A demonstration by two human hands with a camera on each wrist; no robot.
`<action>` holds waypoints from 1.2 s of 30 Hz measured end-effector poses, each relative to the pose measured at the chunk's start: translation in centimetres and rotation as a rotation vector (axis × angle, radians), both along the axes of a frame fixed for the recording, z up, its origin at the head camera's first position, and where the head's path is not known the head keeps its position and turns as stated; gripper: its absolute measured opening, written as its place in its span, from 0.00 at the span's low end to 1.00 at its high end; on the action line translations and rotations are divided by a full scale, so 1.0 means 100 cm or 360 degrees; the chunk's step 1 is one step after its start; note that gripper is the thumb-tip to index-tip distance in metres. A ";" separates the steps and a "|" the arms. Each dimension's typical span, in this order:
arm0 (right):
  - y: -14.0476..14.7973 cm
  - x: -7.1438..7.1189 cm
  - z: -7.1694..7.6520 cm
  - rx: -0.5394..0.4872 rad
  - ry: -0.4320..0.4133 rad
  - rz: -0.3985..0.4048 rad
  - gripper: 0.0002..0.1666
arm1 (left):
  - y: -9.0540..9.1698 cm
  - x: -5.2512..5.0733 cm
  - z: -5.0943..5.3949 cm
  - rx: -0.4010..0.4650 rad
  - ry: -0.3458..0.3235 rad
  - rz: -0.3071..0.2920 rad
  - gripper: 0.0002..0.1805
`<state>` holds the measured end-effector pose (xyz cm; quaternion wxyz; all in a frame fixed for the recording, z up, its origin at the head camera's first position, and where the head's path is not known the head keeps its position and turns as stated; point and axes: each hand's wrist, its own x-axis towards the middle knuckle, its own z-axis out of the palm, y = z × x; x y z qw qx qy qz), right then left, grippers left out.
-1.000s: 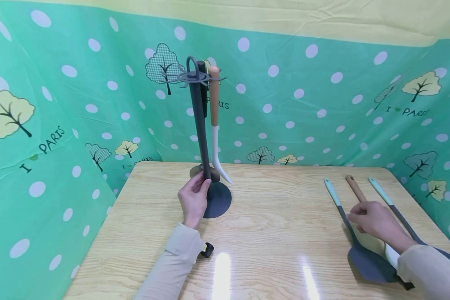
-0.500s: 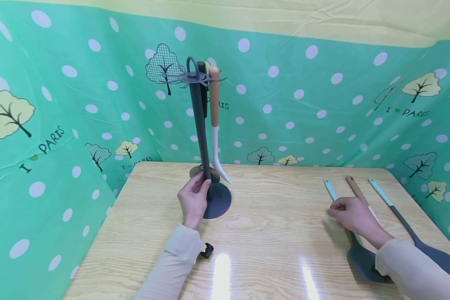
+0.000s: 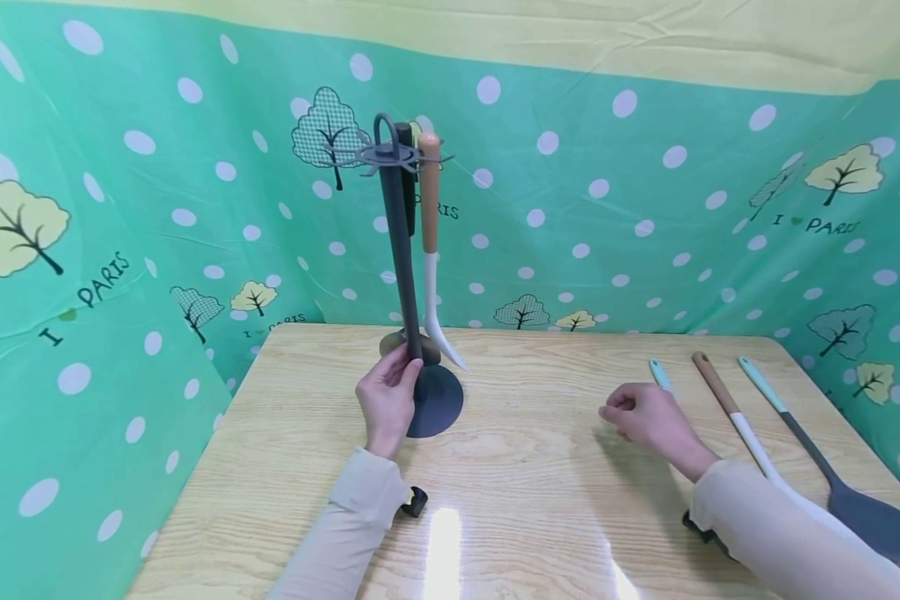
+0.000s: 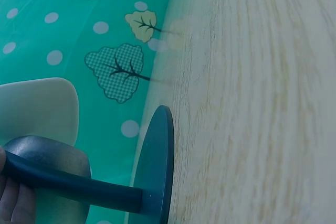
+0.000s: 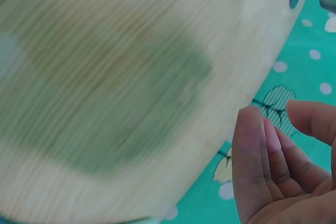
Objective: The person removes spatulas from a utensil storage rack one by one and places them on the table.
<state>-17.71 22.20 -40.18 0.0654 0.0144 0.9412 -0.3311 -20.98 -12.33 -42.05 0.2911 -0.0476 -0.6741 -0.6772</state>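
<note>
Black in colour, an upright utensil stand (image 3: 402, 258) is set at about ten o'clock from the middle of the wood-grain tabletop (image 3: 525, 467), twelve o'clock being taken as the far edge; its round base (image 3: 438, 408) is laid flat. The slim pole is pinched low, near the base, between the thumb and fingers of the left hand (image 3: 387, 400). On the pole's three o'clock side, a white utensil with an orange-brown handle (image 3: 430, 225) is hung from the hook ring (image 3: 387, 153), and between it and the pole a black handle (image 3: 410, 200) is seen. Lower down, a dull metallic head (image 4: 44, 150) is partly hidden by the pole; whether it is joined to the black handle cannot be told.

Between two and three o'clock, the right hand (image 3: 651, 421) is held unladen above the tabletop, its fingers loosely bent and a gap left between thumb and fingertips. Just past it, at one o'clock, the end of a mint handle (image 3: 660, 373) is shown. Farther toward three o'clock, a brown-handled white utensil (image 3: 750, 442), partly covered by the right sleeve (image 3: 787, 533), and a mint-handled dark turner (image 3: 862, 512) are laid, their handles pointed toward eleven o'clock. Dotted green cloth (image 3: 540, 267) is hung at twelve o'clock.
</note>
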 end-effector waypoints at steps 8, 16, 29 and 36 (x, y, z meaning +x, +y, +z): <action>-0.023 -0.014 -0.002 -0.0063 0.0030 -0.0002 0.11 | 0.001 -0.001 0.000 0.0006 0.0021 -0.0007 0.15; -0.039 -0.024 -0.005 -0.0157 0.0118 -0.0002 0.09 | 0.001 0.001 0.001 -0.0015 -0.0015 -0.0001 0.15; -0.082 -0.034 -0.004 -0.0378 0.0366 0.0024 0.07 | 0.000 0.000 -0.001 -0.0001 0.0006 -0.0011 0.15; -0.106 -0.038 0.004 -0.0439 0.0442 0.0071 0.05 | 0.000 0.001 0.000 -0.0016 -0.0009 -0.0005 0.15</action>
